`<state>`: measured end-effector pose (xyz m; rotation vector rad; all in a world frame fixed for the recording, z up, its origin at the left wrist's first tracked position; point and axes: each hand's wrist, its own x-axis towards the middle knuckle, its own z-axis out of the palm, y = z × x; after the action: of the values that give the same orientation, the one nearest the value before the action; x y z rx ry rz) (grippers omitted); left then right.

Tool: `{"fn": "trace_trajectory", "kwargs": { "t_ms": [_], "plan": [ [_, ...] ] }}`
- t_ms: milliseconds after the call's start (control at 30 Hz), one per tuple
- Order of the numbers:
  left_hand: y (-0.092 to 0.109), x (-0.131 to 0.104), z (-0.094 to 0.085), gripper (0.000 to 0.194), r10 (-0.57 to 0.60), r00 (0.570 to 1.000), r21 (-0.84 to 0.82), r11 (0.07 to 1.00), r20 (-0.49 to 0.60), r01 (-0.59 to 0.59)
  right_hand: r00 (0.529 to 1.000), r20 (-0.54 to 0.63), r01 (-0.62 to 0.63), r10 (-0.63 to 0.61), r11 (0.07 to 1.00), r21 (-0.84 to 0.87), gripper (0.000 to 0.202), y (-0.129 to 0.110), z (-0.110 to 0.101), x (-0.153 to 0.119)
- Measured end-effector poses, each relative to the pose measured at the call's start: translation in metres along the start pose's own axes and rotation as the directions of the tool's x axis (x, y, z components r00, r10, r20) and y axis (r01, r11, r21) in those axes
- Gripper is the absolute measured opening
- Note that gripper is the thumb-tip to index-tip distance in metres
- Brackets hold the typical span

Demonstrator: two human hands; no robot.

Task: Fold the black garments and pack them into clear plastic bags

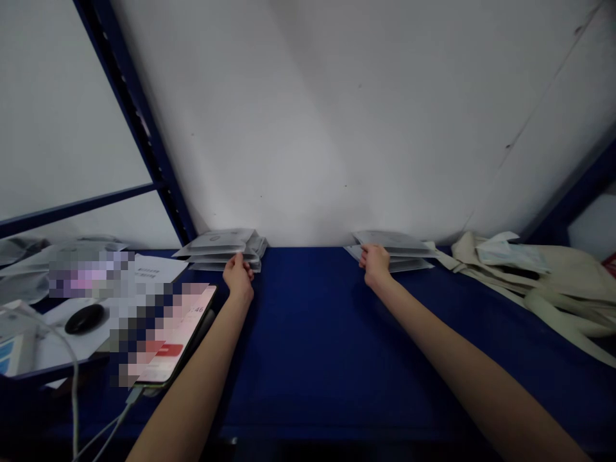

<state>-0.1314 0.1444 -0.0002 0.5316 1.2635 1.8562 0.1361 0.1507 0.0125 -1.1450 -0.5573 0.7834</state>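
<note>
Against the white wall on the left lies a stack of flat translucent packets (216, 242). My left hand (238, 276) is at the stack's front right edge, its fingers pinched on a packet's edge. A second, smaller stack of similar packets (399, 244) lies against the wall on the right. At its left corner my right hand (375, 262) has its fingers closed on a packet's edge. Both stacks rest on the blue tabletop (308, 340).
On the left are a lit phone (176, 333) with a white cable (118, 420), white papers (154, 273), a black mouse (85, 319) and more clear packets (29, 289). A beige cloth bag (563, 282) lies at the right. Behind stands the white wall (308, 128).
</note>
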Motion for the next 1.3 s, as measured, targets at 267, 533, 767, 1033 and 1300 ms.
{"fn": "trace_trajectory", "kwargs": {
  "t_ms": [267,533,767,1033,1300],
  "plan": [
    [-0.005,0.003,-0.003,0.042,0.331,0.944,0.155,0.932,0.001,-0.327,1.0,0.021,0.014,-0.013,0.999,-0.031,0.024,0.0,-0.002,0.0],
    [-0.008,0.01,-0.003,0.033,0.263,0.963,0.184,0.945,0.063,-0.27,0.99,0.144,0.01,0.01,0.991,-0.137,0.025,0.0,0.003,-0.009],
    [-0.011,-0.027,0.008,0.033,0.236,0.914,0.176,0.936,0.33,-0.306,0.854,0.494,0.008,0.162,0.946,-0.323,0.018,0.009,0.015,-0.039],
    [-0.02,-0.078,0.019,0.03,0.195,0.696,0.179,0.886,0.691,-0.427,0.652,0.731,0.16,0.201,0.906,-0.392,0.028,0.017,0.027,-0.064],
    [-0.025,-0.074,0.02,0.01,0.03,0.728,0.256,0.925,0.685,-0.28,0.605,0.736,0.066,0.303,0.902,-0.427,0.027,0.013,0.024,-0.071]
  ]
}}
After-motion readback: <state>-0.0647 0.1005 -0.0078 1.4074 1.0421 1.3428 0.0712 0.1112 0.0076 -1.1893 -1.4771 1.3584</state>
